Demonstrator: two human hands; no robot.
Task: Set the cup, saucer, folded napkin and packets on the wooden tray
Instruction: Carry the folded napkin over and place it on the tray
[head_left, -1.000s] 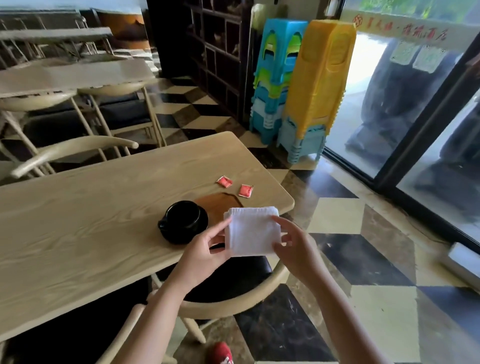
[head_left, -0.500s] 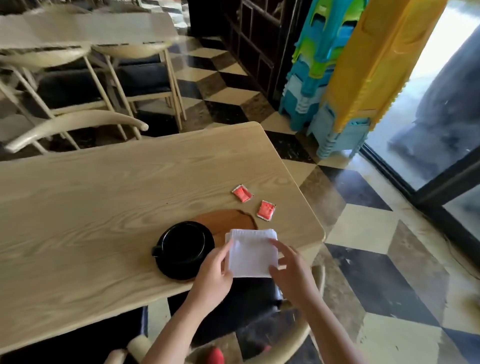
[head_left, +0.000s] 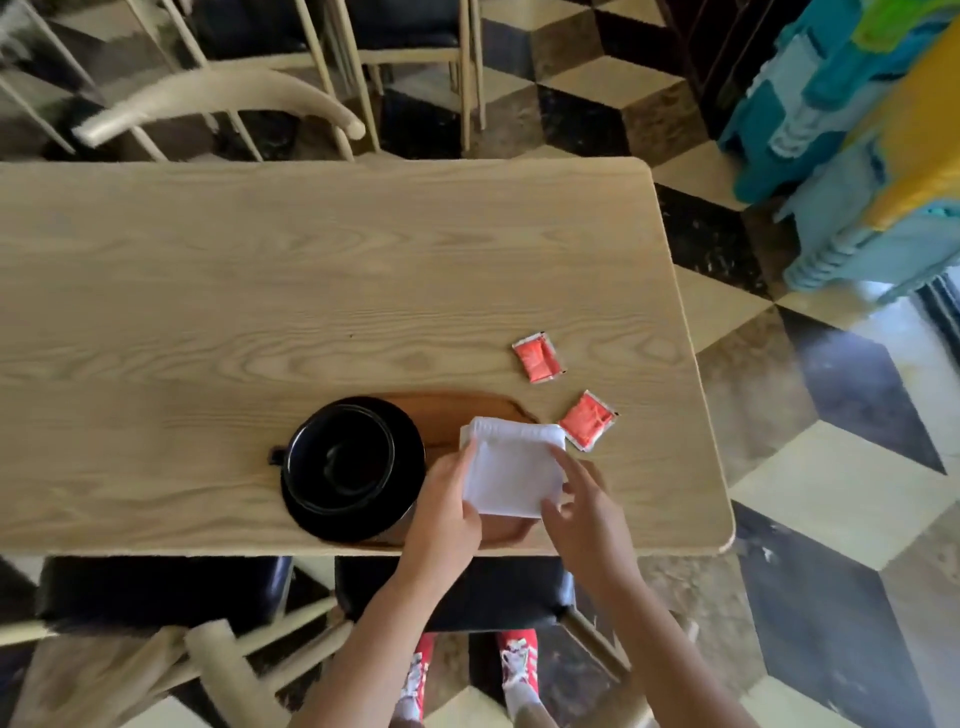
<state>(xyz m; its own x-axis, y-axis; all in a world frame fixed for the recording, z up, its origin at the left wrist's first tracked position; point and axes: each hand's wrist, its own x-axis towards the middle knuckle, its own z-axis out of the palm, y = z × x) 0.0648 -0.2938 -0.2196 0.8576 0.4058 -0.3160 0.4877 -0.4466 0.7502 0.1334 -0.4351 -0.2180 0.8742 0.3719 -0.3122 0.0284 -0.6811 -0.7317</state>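
Cup (head_left: 340, 457): black, it stands on the saucer, handle to the left; this part looks done.
Saucer (head_left: 363, 512): black, its right part lies on the left end of the tray, its left part seems to hang over the table; I judge it placed, though maybe not centred.
Tray (head_left: 457, 410): dark wood, flat on the table near the front edge; most of it is covered by the saucer, the napkin and the hands.
Napkin (head_left: 511, 470): white, folded to a square, over the right part of the tray, just beside the saucer; I cannot tell if it already rests on the wood or is a little above it.
Left hand (head_left: 447, 512): it pinches the left edge of the napkin, thumb on top, the other fingers under it.
Right hand (head_left: 582, 512): fingers half spread, it holds the right edge and the near corner of the napkin.
Packets: two, red; the far one (head_left: 537, 357) and the near one (head_left: 587, 420) both lie on the table (head_left: 208, 291), off the tray; the near one is just beside the napkin's far right corner.
Done, as I judge: cup and saucer.
In hand: laying the napkin down.
Left to do: release the napkin, then move both packets onto the tray; little free wood remains.
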